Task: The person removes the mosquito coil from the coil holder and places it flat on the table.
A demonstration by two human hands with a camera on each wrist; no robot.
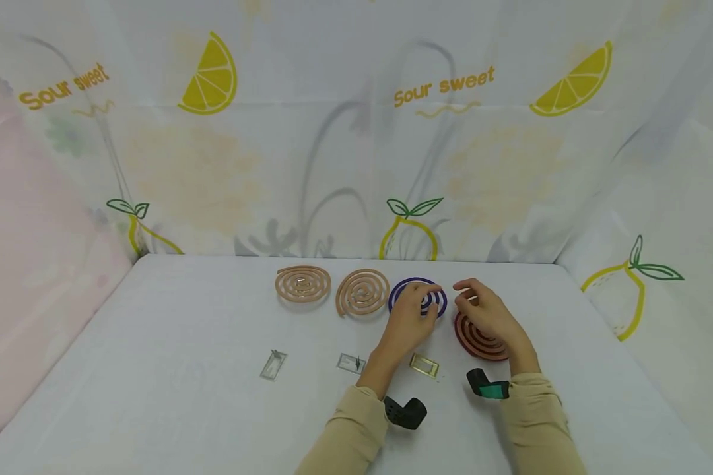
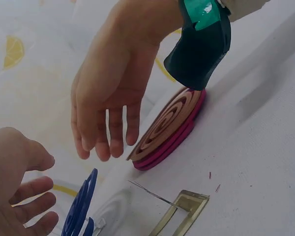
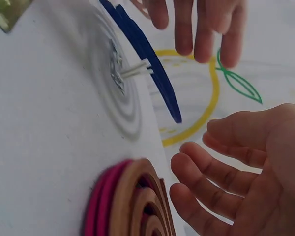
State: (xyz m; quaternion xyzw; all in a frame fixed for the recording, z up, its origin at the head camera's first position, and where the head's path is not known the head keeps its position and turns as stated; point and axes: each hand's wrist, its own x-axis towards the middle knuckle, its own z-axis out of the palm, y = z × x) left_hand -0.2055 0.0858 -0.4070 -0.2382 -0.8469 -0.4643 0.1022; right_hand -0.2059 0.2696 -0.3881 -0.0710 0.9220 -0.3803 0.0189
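A dark blue mosquito coil point(image 1: 443, 303) sits raised on a metal stand point(image 3: 119, 69), its shadow falling on the white table beneath. Just above it is my left hand point(image 1: 412, 316), fingers loosely bent with a gap between thumb and fingertips; nothing is held. To the right, my right hand point(image 1: 490, 313) hovers over a stack of coils point(image 1: 478, 340), brown on top and magenta below. Its fingers point(image 3: 196, 177) are relaxed and hold nothing. In both wrist views the hands look apart from the coils.
Two brown coils point(image 1: 302, 301) lie left of the blue one. Nearer are two silver rectangular stands point(image 1: 273, 365) and a gold one point(image 1: 424, 365) with a raised prong. Small crumbs lie near the gold stand. A lemon-print cloth point(image 1: 333, 165) hangs behind the table.
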